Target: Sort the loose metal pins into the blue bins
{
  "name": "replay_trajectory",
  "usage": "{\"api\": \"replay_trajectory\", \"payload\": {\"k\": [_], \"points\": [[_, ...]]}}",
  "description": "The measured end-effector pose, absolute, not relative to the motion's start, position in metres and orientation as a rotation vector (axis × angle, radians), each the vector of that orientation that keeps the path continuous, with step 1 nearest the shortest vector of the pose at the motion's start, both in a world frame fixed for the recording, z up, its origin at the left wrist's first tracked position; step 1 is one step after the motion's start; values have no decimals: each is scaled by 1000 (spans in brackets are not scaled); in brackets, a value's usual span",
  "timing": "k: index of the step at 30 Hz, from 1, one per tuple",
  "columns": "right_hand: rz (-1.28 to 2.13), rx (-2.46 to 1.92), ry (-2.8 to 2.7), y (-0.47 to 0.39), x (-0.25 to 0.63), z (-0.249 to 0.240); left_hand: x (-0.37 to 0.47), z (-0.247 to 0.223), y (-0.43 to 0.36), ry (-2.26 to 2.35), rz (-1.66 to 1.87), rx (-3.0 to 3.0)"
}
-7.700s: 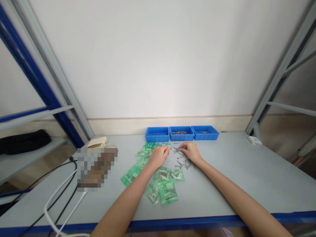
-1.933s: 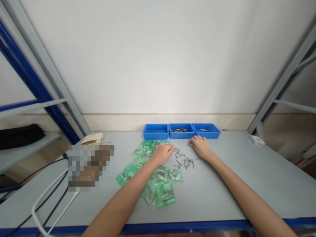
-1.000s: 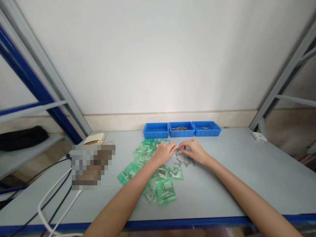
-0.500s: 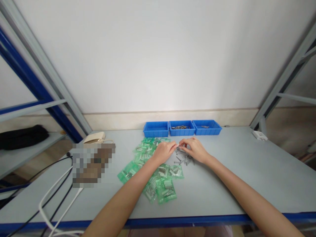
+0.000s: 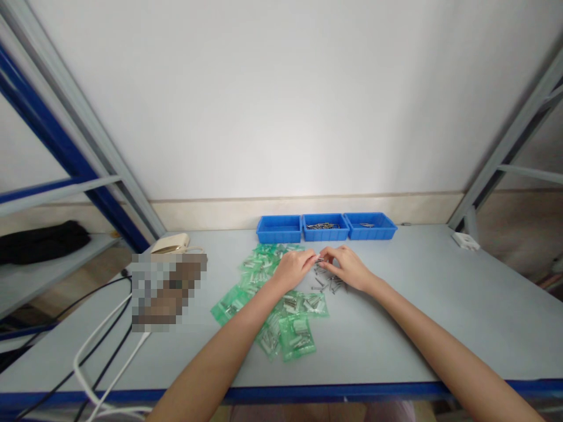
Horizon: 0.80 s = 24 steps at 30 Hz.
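Over the loose pile of metal screws, my two hands meet with their fingertips close together. My left hand is closed, thumb against curled fingers; what it holds is hidden. My right hand pinches at a small screw that shows between the hands. Beneath and around my left forearm lie several green plastic bags with screws and pale plugs inside.
Along the wall stand three blue bins: the left bin looks empty, the middle bin holds many screws, the right bin a few. A cream box, white cables and a blurred patch lie left. A white block sits right.
My hands stay nearly in place, fingertips shifting slightly around the small screw. The whole view has moved a little; bins and bags lie as before.
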State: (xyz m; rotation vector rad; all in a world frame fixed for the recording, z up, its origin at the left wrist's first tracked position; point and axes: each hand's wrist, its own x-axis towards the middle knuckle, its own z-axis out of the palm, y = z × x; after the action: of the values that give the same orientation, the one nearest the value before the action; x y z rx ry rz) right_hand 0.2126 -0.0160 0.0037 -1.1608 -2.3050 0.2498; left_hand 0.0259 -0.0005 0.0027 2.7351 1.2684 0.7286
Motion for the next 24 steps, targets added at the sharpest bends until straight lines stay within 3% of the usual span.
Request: {"api": "replay_trajectory", "payload": {"k": [24], "points": [[128,-1148,-2309,-19,207,2,27,-3,3,1320,829,2689]]}}
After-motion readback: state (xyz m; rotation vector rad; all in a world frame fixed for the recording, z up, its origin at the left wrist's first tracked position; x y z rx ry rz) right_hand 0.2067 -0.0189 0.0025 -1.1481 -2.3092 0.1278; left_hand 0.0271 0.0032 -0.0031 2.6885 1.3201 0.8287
